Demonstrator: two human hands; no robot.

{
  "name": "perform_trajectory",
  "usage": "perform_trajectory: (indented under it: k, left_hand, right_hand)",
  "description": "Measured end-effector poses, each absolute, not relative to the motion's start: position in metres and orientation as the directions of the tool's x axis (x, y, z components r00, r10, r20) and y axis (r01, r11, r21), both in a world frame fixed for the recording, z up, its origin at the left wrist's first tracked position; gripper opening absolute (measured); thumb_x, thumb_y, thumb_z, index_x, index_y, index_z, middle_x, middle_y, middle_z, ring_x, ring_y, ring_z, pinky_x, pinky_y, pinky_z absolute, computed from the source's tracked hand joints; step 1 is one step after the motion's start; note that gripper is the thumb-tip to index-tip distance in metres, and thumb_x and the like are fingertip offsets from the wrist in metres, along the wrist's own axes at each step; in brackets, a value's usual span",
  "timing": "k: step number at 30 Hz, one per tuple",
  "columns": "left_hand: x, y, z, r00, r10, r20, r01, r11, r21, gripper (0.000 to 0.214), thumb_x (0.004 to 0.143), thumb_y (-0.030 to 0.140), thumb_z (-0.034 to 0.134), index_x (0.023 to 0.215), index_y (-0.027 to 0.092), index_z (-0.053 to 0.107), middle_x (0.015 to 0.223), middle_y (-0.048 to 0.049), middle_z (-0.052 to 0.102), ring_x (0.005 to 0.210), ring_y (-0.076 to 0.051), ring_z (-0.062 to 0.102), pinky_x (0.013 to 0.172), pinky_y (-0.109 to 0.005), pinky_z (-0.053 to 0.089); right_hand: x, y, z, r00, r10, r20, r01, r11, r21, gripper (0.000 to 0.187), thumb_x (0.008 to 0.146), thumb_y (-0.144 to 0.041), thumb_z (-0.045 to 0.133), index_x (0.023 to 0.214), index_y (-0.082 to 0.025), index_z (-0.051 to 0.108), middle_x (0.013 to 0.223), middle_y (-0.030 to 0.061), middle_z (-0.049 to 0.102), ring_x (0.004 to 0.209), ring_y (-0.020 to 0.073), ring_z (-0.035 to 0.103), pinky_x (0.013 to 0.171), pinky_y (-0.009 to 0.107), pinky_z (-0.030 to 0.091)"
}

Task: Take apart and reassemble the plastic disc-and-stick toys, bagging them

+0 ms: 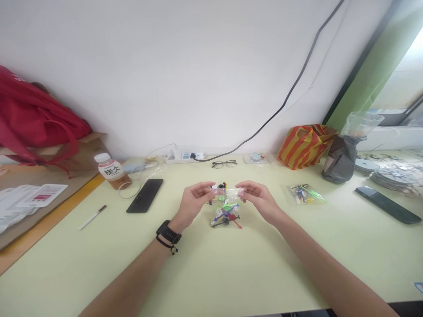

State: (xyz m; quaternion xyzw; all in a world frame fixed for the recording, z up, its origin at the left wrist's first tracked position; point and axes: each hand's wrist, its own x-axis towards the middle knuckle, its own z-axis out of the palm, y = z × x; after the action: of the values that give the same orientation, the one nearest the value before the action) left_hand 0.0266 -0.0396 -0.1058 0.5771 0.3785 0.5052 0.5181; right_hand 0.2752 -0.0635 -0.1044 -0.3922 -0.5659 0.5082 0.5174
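Between my two hands hangs a clear plastic bag (226, 212) with small coloured plastic pieces in it, blue, red, green, white and black. My left hand (195, 200) pinches its upper left corner between thumb and fingers; a black watch (169, 231) is on that wrist. The upper right corner is pinched by my right hand (259, 199). Just behind the bag more coloured pieces (222, 186) show, partly hidden by it. Off to the right, a second clear bag of coloured pieces (306, 194) lies flat on the pale green table (211, 277).
Left of my hands lie a black phone (145, 196), a pen (93, 217) and a bottle (112, 171). Glasses (224, 164) and a power strip (184, 157) sit by the wall. At right are a striped bag (306, 146), a grey bag (340, 158), stacked discs (393, 176) and a dark case (388, 205).
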Motion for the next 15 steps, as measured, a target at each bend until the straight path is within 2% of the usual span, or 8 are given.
perform_trajectory:
  k: [5, 11, 15]
  left_hand:
    - [0.0221, -0.0345, -0.1069, 0.22, 0.965, 0.144, -0.061, -0.134, 0.989, 0.041, 0.071, 0.034, 0.092, 0.107, 0.015, 0.082, 0.087, -0.0088, 0.081, 0.079, -0.02, 0.074, 0.075, -0.03, 0.058]
    - [0.0231, -0.0338, -0.1086, 0.225, 0.965, 0.133, -0.072, -0.12, 0.99, 0.033, 0.067, 0.035, 0.094, 0.091, 0.015, 0.083, 0.089, -0.0107, 0.081, 0.082, -0.023, 0.075, 0.071, -0.031, 0.059]
    - [0.0273, -0.0381, -0.1093, 0.239, 0.962, 0.134, -0.079, -0.119, 0.99, 0.03, 0.068, 0.034, 0.094, 0.088, 0.015, 0.083, 0.09, -0.01, 0.081, 0.079, -0.021, 0.074, 0.07, -0.029, 0.059]
  right_hand:
    - [0.2764, -0.0638, -0.1026, -0.13, 0.968, 0.216, -0.028, 0.214, -0.976, 0.026, 0.081, -0.037, 0.081, 0.101, -0.021, 0.079, 0.081, 0.0029, 0.067, 0.077, 0.0174, 0.061, 0.073, 0.032, 0.051]
    - [0.2777, -0.0629, -0.1053, -0.147, 0.971, 0.189, -0.027, 0.187, -0.982, 0.029, 0.081, -0.039, 0.081, 0.106, -0.022, 0.078, 0.082, 0.0025, 0.069, 0.076, 0.0173, 0.061, 0.073, 0.033, 0.052]
    - [0.2775, -0.0637, -0.1051, -0.194, 0.963, 0.189, 0.047, 0.202, -0.978, 0.032, 0.084, -0.043, 0.079, 0.109, -0.022, 0.077, 0.093, 0.005, 0.072, 0.085, 0.0197, 0.063, 0.076, 0.033, 0.051]
